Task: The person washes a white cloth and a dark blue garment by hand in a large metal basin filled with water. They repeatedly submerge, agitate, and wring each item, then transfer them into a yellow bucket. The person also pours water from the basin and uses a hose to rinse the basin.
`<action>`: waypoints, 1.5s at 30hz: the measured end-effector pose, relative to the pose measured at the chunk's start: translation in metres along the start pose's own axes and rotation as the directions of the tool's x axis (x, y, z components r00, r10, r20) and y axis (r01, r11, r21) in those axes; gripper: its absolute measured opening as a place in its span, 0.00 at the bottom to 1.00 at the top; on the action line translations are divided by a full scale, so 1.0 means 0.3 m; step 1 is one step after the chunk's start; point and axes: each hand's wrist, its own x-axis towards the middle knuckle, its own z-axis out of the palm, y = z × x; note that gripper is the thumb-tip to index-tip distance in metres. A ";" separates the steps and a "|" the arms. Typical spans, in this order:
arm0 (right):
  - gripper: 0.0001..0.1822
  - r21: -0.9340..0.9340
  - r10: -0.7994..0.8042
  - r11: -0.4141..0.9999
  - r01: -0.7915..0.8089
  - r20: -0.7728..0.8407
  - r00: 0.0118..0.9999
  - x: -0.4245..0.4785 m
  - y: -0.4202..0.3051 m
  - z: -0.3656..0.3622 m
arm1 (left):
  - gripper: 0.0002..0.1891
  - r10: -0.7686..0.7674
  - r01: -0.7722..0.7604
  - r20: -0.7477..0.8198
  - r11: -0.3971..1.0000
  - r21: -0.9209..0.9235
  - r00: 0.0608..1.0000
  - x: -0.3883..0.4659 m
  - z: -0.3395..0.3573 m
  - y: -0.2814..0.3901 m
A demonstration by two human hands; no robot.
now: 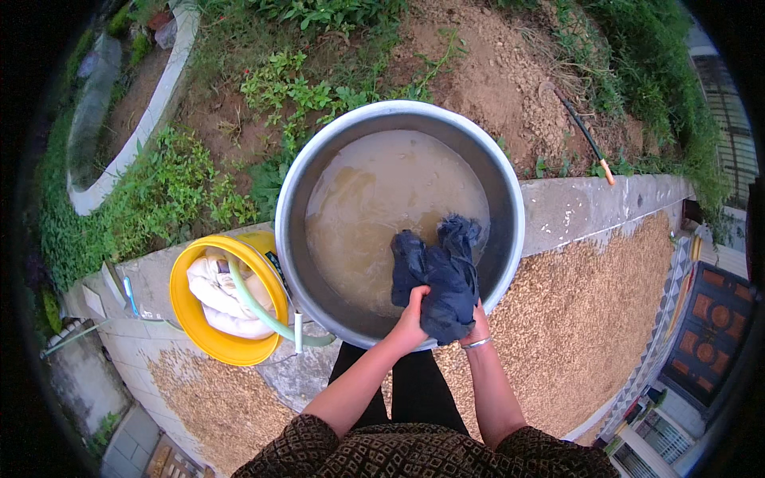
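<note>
A wet dark blue garment is bunched up between my two hands. My left hand grips its left side, thumb on top. On the opposite side my right hand, with a bracelet at the wrist, holds the cloth, its fingers mostly hidden behind it. The garment hangs over the near inner side of a large round metal basin. Murky brown water fills the basin's lower part, and the cloth's far end appears to reach over or into it; contact is hard to tell.
Left of the basin, a yellow bucket holds white cloth and a pale green hose. A blue brush lies on the concrete ledge. A long-handled tool rests on soil at right. Peanut-like pods cover the ground.
</note>
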 end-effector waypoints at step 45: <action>0.35 -0.995 -0.290 -0.025 0.100 0.103 0.951 0.197 -0.385 -0.106 | 0.12 -0.552 0.021 -0.575 0.732 -0.681 0.603 -0.261 -0.053 -0.101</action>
